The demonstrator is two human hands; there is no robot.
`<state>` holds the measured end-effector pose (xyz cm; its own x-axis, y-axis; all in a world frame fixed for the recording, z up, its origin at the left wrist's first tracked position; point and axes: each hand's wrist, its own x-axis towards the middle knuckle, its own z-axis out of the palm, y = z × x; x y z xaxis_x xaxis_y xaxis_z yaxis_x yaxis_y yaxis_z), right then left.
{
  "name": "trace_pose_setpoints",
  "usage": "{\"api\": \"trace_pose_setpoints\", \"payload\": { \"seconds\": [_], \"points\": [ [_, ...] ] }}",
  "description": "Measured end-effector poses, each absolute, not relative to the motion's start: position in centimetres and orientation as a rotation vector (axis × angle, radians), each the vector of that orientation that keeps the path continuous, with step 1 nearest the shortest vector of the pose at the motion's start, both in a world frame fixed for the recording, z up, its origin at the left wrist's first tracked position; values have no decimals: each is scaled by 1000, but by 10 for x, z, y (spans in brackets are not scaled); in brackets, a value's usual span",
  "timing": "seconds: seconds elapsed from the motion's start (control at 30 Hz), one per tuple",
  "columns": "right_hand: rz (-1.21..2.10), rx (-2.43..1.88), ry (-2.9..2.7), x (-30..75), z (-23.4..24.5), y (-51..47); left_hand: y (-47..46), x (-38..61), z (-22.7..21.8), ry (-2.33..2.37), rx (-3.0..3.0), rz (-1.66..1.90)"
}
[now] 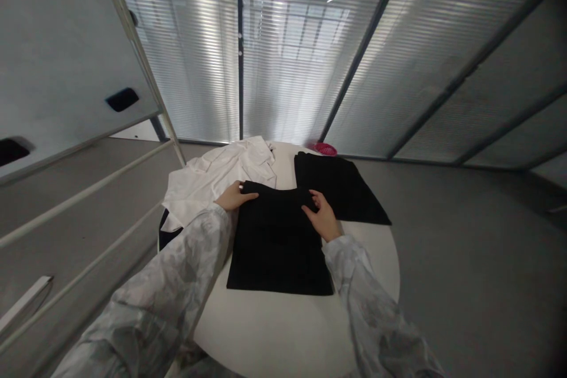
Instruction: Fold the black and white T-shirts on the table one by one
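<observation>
A black garment (277, 242) lies folded flat on the round white table (372, 260), straight in front of me. My left hand (233, 196) grips its far left corner, fingers curled over the cloth edge. My right hand (322, 215) pinches the far right corner of the same garment. A second folded black garment (339, 189) lies further back on the right, apart from both hands. A crumpled white garment (219, 180) lies at the back left, just beyond my left hand.
A small pink object (325, 148) sits at the table's far edge. White metal rails (88, 189) and a panel run along the left. Glass walls with blinds stand behind. Grey floor (465, 236) surrounds the table.
</observation>
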<state>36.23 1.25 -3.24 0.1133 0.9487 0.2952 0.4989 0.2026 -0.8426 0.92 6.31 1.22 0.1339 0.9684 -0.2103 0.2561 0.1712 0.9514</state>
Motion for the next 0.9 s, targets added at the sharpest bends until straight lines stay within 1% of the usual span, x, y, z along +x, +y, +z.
{"api": "trace_pose_setpoints", "payload": {
  "seconds": [0.13, 0.27, 0.37, 0.53, 0.73, 0.9],
  "points": [
    [640, -1343, -1483, 360, -28, 10, 60, 13, 15, 1195, 1296, 780],
    [702, -1234, -1396, 362, -19, 9, 50, 19, 18, 1076, 1156, 932],
    [788, -1142, -1313, 365, -15, 8, 43, 22, 21, 1016, 1059, 973],
    [962, -1180, -1210, 371, -19, 5, 41, 21, 18, 974, 951, 969],
    [877, -1189, -1230, 372, -13, 0, 46, 24, 11, 1007, 1115, 1105],
    [745, -1261, -1267, 371, -10, 0, 52, 24, 1, 1150, 1316, 1165]
  ]
}}
